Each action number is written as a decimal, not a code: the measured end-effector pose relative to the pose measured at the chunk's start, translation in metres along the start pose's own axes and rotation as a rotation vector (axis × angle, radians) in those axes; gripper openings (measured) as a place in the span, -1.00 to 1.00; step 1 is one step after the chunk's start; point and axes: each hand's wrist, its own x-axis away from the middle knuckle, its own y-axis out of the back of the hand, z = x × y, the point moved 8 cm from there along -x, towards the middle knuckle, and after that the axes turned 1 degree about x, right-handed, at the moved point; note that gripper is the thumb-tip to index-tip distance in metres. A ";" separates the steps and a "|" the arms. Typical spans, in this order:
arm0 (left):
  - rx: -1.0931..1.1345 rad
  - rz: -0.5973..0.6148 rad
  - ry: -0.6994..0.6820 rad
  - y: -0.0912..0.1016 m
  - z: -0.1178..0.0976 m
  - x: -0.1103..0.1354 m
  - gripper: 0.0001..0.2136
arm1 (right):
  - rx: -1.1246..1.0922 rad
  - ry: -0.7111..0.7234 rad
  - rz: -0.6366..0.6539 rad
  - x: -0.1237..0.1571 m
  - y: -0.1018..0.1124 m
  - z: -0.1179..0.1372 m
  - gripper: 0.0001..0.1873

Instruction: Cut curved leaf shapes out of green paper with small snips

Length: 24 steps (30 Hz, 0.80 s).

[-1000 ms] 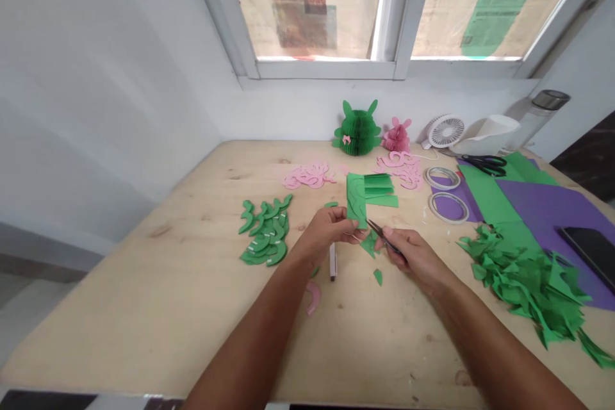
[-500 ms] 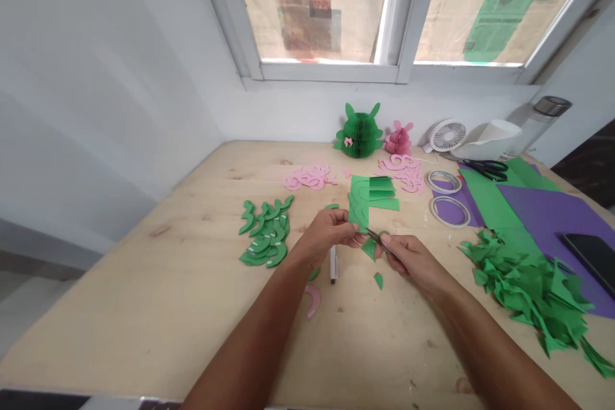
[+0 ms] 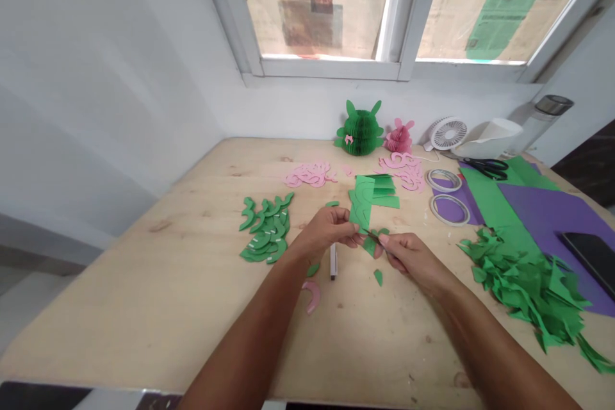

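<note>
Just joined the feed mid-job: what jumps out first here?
At centre, the left hand pinches a green paper piece while the right hand holds small scissors against it. A heap of green paper scraps sprawls to the right, and a green honeycomb-paper figure stands at the back under the window.

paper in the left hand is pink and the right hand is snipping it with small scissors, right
Not quite: the paper in the left hand is green, not pink. The head view shows it; the right hand does snip it with small scissors.
</note>
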 end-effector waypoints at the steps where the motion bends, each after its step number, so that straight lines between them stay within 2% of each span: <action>1: -0.003 0.000 0.000 0.000 0.000 0.000 -0.87 | -0.003 0.000 -0.001 0.000 0.000 0.000 -0.51; 24: -0.044 0.002 0.017 -0.001 0.001 0.000 -0.84 | 0.018 -0.010 0.023 0.000 -0.002 -0.001 -0.50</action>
